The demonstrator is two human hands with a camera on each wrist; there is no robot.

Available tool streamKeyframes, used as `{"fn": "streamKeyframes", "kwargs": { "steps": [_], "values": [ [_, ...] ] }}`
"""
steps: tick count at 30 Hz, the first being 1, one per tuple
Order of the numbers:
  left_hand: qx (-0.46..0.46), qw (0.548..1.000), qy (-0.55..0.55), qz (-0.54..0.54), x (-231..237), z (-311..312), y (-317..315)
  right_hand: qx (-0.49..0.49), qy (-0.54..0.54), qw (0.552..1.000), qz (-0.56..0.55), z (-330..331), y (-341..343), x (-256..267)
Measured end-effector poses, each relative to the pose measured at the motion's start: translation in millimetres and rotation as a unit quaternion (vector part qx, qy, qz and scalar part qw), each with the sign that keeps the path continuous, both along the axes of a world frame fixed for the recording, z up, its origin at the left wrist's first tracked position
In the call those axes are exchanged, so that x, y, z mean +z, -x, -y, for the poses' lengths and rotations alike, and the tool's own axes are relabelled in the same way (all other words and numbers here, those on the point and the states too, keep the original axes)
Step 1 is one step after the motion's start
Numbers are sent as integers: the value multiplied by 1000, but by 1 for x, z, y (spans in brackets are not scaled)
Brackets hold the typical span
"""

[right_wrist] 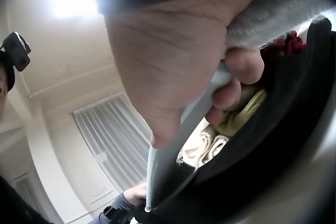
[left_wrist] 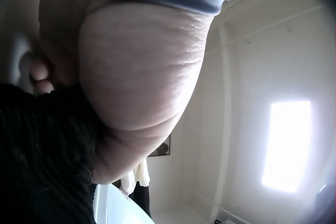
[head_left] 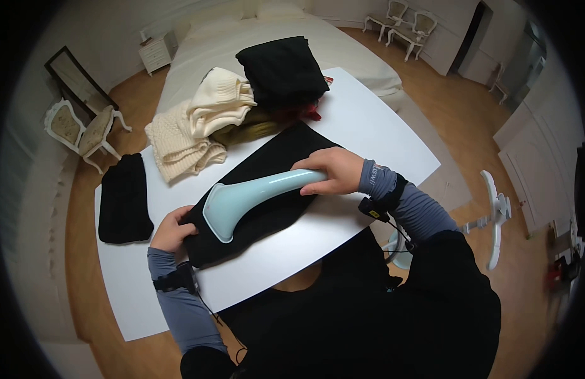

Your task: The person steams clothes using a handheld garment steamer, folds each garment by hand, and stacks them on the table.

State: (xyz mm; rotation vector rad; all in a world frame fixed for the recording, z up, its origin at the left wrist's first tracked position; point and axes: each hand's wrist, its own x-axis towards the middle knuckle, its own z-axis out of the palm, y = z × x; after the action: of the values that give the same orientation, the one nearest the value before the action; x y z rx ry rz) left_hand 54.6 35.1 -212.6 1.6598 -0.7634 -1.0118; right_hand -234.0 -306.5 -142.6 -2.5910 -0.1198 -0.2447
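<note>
A light blue handheld steamer [head_left: 242, 197] lies over a folded black garment [head_left: 273, 158] on the white table. The right hand [head_left: 333, 170] grips its handle, fingers curled round it; in the right wrist view the right hand [right_wrist: 178, 61] is wrapped round the steamer [right_wrist: 178, 140], whose head is at the black cloth [right_wrist: 252, 155]. At the garment's near left end, the left hand [head_left: 172, 232] pinches the edge, thumb on top. The left wrist view shows the left hand [left_wrist: 142, 71] at the black cloth [left_wrist: 42, 155], its fingertips mostly hidden.
Another folded black garment [head_left: 125, 199] lies at the table's left. Cream knits [head_left: 191, 126], an olive piece [head_left: 248, 129], a red piece [head_left: 312, 114] and a black folded stack [head_left: 283, 71] are at the far side. The white table [head_left: 381, 139] stands before a bed [head_left: 210, 47].
</note>
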Motion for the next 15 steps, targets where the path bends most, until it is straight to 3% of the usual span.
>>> {"fn": "streamKeyframes", "kwargs": {
  "steps": [8, 10, 13, 15],
  "values": [
    [-7, 1000, -29, -1, 5, -6, -2, -118, 24, 993, 12, 63, 74, 4],
    [-4, 999, -31, -14, 8, -6, 0, -213, 16, 977, -25, 76, 98, 5],
    [-7, 999, -25, -21, 11, -10, -3, -271, -10, 962, -30, 88, 130, 7],
    [-47, 995, -90, 22, 19, -18, -10, -286, -26, 957, -31, 95, 146, 5]
  ]
}}
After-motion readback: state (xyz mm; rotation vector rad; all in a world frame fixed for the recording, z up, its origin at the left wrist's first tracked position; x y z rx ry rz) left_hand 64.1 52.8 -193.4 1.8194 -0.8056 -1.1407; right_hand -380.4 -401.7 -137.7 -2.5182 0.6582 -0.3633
